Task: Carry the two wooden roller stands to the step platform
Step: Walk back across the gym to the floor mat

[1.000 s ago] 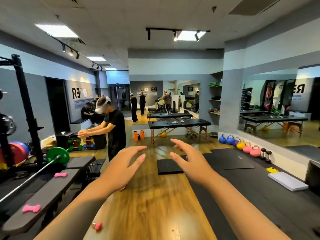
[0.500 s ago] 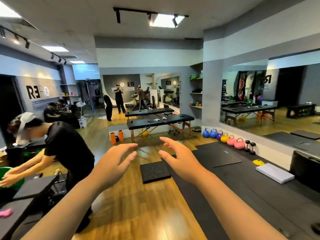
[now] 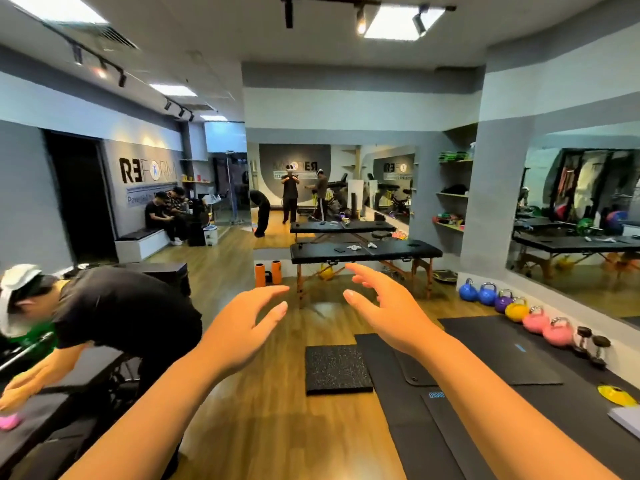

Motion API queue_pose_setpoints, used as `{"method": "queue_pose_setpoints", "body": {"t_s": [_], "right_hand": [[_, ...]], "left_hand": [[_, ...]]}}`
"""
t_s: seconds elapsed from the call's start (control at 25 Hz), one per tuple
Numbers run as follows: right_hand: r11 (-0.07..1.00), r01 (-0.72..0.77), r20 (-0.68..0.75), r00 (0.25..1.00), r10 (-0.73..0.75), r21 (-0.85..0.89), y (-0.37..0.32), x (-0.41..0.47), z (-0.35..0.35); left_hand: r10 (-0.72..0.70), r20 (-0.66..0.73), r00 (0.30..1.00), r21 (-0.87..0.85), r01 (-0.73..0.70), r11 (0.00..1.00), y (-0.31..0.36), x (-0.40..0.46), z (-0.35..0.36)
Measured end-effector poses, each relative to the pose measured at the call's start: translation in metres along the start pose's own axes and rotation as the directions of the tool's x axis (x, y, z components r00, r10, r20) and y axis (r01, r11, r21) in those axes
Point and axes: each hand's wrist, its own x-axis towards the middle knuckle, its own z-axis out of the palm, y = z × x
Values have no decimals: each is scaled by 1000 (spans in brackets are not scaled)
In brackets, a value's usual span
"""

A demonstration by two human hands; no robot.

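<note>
My left hand [image 3: 244, 329] and my right hand [image 3: 388, 306] are held out in front of me at chest height, palms facing each other, fingers spread and holding nothing. They hover over the wooden floor, short of a black massage table [image 3: 365, 252]. I cannot pick out any wooden roller stand. A pale flat platform [image 3: 627, 422] shows partly at the right edge, on the black mats.
A person in black [image 3: 117, 306] bends over a bench close on my left. A black rubber tile [image 3: 337, 368] lies on the floor ahead. Coloured kettlebells [image 3: 516, 308] line the mirrored right wall. Two orange foam rollers [image 3: 268, 273] stand by the table. Other people stand farther back.
The view swung right and then moved forward; the bending person slid to the left edge and the rubber tile is nearer. Both hands stayed raised and open.
</note>
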Motion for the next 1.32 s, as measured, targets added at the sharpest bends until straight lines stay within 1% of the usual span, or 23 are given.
{"method": "queue_pose_setpoints", "body": {"t_s": [0.24, 0.4, 0.64, 0.84, 0.96, 1.12, 1.32], "right_hand": [[999, 30, 76, 997, -33, 39, 85, 111, 36], [998, 9, 85, 996, -14, 60, 144, 189, 67], [998, -34, 76, 997, 29, 59, 228, 337, 106], [998, -31, 75, 997, 27, 57, 288, 443, 130], [997, -2, 99, 995, -5, 73, 332, 517, 153], [993, 71, 126, 989, -83, 97, 398, 615, 179], [986, 117, 223, 964, -142, 122, 477, 746, 210]], "left_hand": [[-71, 5, 997, 7, 71, 997, -62, 95, 62], [-67, 21, 998, 18, 67, 998, -122, 174, 96], [-57, 52, 997, -13, 58, 998, -224, 318, 157], [-68, 90, 994, 37, 65, 997, -284, 409, 202], [-102, 72, 992, 56, 98, 994, -331, 458, 229], [-176, 28, 984, 123, 171, 977, -387, 523, 259], [-284, -104, 953, 173, 298, 939, -441, 619, 289]]}}
